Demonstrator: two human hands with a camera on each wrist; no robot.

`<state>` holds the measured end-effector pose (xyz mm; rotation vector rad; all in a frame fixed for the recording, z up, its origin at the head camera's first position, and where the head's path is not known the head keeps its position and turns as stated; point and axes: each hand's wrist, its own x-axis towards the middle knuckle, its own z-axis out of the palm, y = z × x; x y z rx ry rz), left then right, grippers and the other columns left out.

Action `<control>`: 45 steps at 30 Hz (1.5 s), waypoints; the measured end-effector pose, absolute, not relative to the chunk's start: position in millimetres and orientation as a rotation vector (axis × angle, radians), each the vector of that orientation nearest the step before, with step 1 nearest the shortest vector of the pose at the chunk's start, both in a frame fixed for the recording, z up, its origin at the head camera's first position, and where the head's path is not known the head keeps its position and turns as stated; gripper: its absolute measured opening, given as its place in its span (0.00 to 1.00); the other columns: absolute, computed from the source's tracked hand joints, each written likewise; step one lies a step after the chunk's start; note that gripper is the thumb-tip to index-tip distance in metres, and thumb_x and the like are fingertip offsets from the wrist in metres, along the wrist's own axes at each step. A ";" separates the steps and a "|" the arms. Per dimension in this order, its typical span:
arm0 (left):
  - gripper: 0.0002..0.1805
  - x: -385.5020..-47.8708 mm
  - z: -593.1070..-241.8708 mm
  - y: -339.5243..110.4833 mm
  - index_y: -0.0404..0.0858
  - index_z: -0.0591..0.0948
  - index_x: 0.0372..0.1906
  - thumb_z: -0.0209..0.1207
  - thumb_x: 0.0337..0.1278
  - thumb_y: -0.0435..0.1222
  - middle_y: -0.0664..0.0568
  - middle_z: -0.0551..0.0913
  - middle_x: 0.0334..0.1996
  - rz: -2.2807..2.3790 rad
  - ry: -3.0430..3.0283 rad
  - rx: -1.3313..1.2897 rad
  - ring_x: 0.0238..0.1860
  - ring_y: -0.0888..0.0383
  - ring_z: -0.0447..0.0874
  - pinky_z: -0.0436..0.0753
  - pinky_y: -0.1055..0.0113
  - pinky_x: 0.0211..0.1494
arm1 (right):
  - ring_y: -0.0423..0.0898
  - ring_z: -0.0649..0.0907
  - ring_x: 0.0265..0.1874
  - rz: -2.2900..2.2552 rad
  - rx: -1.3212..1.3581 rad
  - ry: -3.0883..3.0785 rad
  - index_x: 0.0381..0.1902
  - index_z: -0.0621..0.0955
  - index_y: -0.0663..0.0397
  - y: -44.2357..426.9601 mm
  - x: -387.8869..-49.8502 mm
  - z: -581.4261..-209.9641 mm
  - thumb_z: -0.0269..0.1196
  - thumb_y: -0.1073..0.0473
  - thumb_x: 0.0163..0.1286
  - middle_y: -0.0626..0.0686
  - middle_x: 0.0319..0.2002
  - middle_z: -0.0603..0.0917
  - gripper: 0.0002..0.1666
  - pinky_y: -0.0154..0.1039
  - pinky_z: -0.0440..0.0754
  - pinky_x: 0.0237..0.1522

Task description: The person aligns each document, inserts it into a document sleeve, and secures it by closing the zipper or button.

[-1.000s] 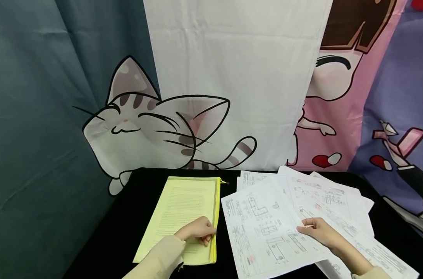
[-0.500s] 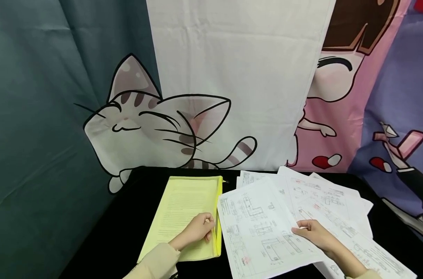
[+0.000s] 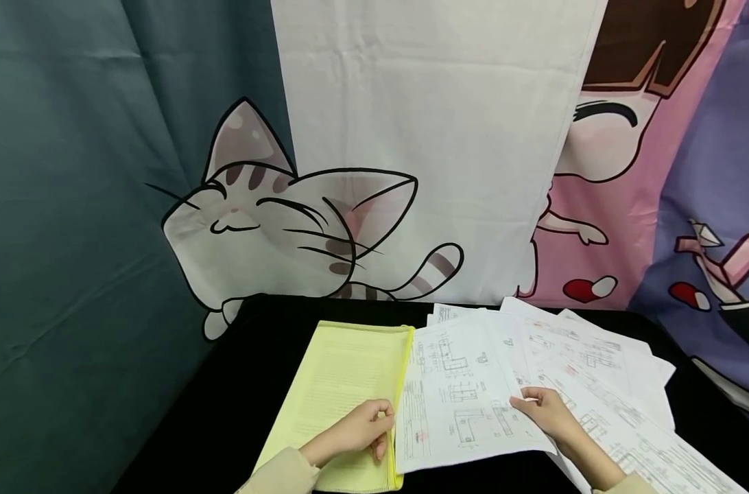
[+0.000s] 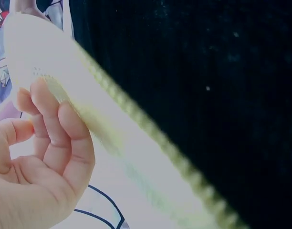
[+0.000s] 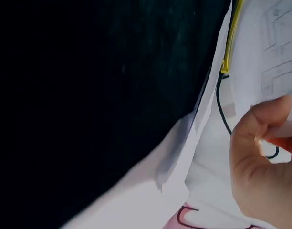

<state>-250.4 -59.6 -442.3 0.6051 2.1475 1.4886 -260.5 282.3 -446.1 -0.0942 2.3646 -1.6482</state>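
Note:
A yellow zip folder (image 3: 350,363) with printed pages showing inside lies on the black table. My left hand (image 3: 365,429) grips the folder's right edge with curled fingers; in the left wrist view, the fingers (image 4: 72,136) are against the raised edge beside the zipper. My right hand (image 3: 549,413) pinches a white sheet with technical drawings (image 3: 457,394) between thumb and fingers. The sheet's left edge is at the folder's right side; whether it is inside cannot be told. In the right wrist view, the thumb (image 5: 275,110) lies on top of the paper.
Several more drawing sheets (image 3: 627,384) lie fanned out at the right. Black cloth (image 3: 189,425) covers the table. Behind it hangs a cartoon curtain (image 3: 448,137).
The held sheet has moved left until its edge meets the folder. My right hand has moved left with it. The folder and left hand have shifted slightly right and nearer in view.

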 end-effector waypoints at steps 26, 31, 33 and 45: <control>0.08 -249.5 -452.0 -46.5 0.36 0.70 0.26 0.45 0.62 0.28 0.59 0.66 0.05 1.551 2.301 0.569 0.06 0.68 0.62 0.55 0.80 0.10 | 0.39 0.83 0.17 -1.663 -0.182 2.316 0.43 0.73 0.80 225.6 -258.4 -442.9 0.53 0.58 0.72 0.54 0.22 0.84 0.22 0.31 0.83 0.23; 0.06 -250.8 -449.4 -49.0 0.34 0.71 0.28 0.46 0.59 0.29 0.60 0.67 0.05 1.564 2.347 0.571 0.06 0.69 0.58 0.54 0.80 0.09 | 0.35 0.78 0.15 -1.676 -0.045 2.270 0.44 0.73 0.79 230.8 -272.9 -432.8 0.56 0.64 0.66 0.45 0.16 0.78 0.18 0.26 0.79 0.20; 0.05 -250.4 -447.7 -48.7 0.34 0.71 0.28 0.46 0.58 0.28 0.59 0.66 0.05 1.572 2.355 0.583 0.06 0.69 0.58 0.54 0.80 0.10 | 0.34 0.78 0.15 -1.684 -0.041 2.261 0.44 0.72 0.80 228.2 -275.4 -432.5 0.56 0.67 0.64 0.45 0.16 0.78 0.17 0.26 0.78 0.20; 0.05 -246.2 -436.4 -48.0 0.36 0.70 0.28 0.46 0.55 0.26 0.59 0.65 0.06 1.564 2.419 0.626 0.06 0.71 0.60 0.54 0.81 0.11 | 0.35 0.78 0.13 -1.743 -0.085 2.199 0.41 0.72 0.77 168.5 -284.7 -432.9 0.56 0.73 0.62 0.45 0.13 0.78 0.10 0.26 0.79 0.19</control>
